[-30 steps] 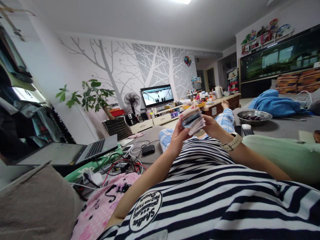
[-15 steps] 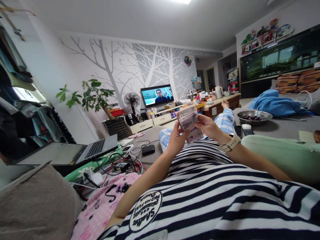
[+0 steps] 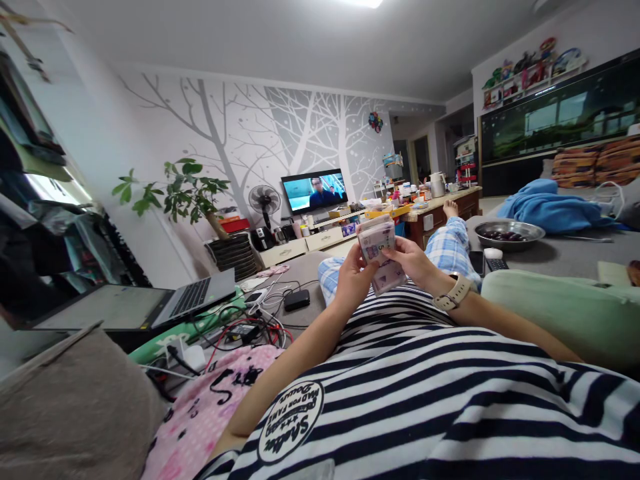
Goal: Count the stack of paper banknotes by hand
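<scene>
Both hands hold a thick stack of paper notes (image 3: 380, 251) upright above my striped shirt. My left hand (image 3: 353, 278) grips the stack's left edge, thumb on its face. My right hand (image 3: 417, 262), with a beige watch on its wrist, wraps the right side and back of the stack with curled fingers. The top note shows pinkish-purple print. I lie back with my legs in blue checked trousers stretched out ahead.
An open laptop (image 3: 165, 303) sits at my left beside tangled cables (image 3: 245, 327) and a small black box (image 3: 297, 299). A metal bowl (image 3: 509, 233) of dark fruit, a remote and a blue blanket (image 3: 550, 207) lie at the right. A television (image 3: 314, 190) plays ahead.
The fanned stack has been squared up and turned upright to face me. Both hands have drawn slightly lower and closer to my chest.
</scene>
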The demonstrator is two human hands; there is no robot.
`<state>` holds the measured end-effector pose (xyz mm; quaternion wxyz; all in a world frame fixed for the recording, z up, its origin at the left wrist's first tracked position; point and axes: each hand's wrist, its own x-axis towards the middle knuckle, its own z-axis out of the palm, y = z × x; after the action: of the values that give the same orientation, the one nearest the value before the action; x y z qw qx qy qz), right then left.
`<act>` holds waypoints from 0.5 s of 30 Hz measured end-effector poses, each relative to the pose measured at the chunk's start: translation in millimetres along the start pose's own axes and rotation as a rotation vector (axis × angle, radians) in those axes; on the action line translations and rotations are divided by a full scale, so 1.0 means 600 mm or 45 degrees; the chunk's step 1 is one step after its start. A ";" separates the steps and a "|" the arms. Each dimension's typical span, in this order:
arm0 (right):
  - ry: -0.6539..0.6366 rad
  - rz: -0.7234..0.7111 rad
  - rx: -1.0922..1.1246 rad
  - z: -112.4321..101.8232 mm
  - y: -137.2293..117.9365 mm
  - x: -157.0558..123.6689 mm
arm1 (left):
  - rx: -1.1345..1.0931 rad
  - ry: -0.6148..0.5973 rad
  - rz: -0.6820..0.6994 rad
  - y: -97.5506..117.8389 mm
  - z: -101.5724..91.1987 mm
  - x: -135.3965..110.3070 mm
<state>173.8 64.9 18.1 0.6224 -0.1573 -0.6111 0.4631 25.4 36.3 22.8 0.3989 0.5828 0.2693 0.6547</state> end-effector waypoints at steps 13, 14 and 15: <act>-0.157 0.398 0.415 0.039 0.012 -0.034 | -0.536 -0.407 -0.336 0.030 0.007 -0.013; -0.164 0.413 0.421 0.040 0.015 -0.034 | -0.545 -0.398 -0.327 0.030 0.006 -0.013; -0.171 0.427 0.424 0.040 0.018 -0.034 | -0.549 -0.385 -0.322 0.030 0.004 -0.012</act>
<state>151.3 45.8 1.9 0.5122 -0.1208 -0.5317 0.6636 24.3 20.2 34.2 0.6276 0.5376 0.1319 0.5475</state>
